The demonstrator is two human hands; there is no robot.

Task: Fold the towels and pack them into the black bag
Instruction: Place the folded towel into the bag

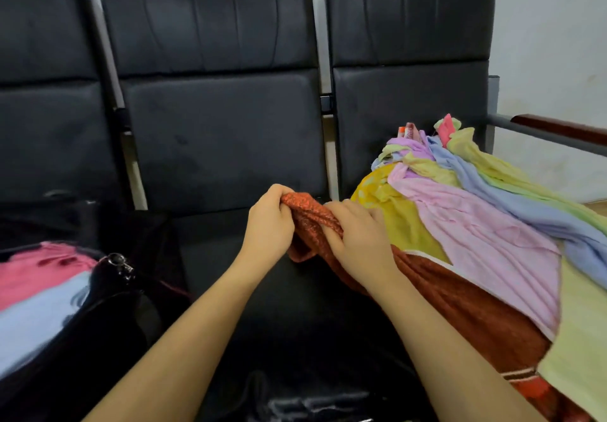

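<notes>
Bunching rust-red towel [460,303] between hands [312,228]

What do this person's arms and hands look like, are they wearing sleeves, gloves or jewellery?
Both forearms are bare, with no sleeves in view. The left hand and right hand wear no gloves, and no rings, watch or bracelets show on the visible sides of the hands or wrists.

Black seats [223,145] carry the towel pile [476,224] and black bag [108,316].
</notes>
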